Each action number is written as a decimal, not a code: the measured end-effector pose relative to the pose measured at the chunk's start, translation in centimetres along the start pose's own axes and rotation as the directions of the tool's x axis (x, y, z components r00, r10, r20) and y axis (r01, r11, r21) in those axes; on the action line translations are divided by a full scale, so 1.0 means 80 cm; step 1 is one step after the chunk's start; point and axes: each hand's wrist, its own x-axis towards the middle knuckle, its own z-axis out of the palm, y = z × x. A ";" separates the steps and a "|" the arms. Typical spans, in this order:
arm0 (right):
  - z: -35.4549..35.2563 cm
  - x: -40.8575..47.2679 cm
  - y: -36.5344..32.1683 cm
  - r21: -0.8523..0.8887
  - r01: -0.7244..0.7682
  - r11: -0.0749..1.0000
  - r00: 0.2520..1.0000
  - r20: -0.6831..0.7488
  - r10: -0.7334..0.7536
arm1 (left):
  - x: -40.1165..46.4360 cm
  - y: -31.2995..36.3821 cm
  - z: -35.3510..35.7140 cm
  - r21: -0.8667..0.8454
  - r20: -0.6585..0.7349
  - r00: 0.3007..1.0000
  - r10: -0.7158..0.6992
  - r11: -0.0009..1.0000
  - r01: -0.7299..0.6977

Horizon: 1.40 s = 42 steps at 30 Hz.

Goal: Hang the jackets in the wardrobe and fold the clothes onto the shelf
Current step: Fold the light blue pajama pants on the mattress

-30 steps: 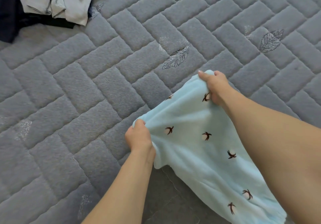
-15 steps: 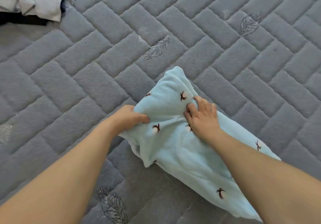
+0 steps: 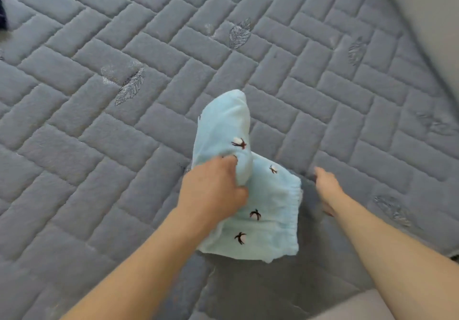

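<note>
Now left hand [image 3: 213, 190] grips folded pale-blue garment [image 3: 270, 208]; right hand [image 3: 326, 185] just beside, fingers spread, holding nothing.

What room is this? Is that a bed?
Probably a bedroom. The big grey quilted cover with stitched leaves looks like a bed or mattress top. The left hand grips a light blue fleece garment with small dark birds above it, and the right hand is free.

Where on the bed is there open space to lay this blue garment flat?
Bare quilt spreads left of the left hand and beyond the light blue garment toward the far edge. Tighter on the right, around the right hand, near the grey surface.
</note>
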 end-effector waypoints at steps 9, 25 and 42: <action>-0.020 -0.029 0.042 0.475 -0.143 0.868 0.778 0.596 -0.198 | -0.044 0.091 0.144 0.059 0.041 0.982 0.185 0.981 -0.187; 0.012 -0.034 0.074 0.536 -0.437 0.722 0.739 0.672 -0.052 | 0.088 -0.002 0.121 -0.661 0.481 0.823 -0.303 0.492 0.567; -0.382 -0.439 0.102 0.960 0.244 0.137 0.943 -0.202 -0.263 | -0.119 0.353 -0.168 -0.767 0.499 0.679 0.538 0.639 0.058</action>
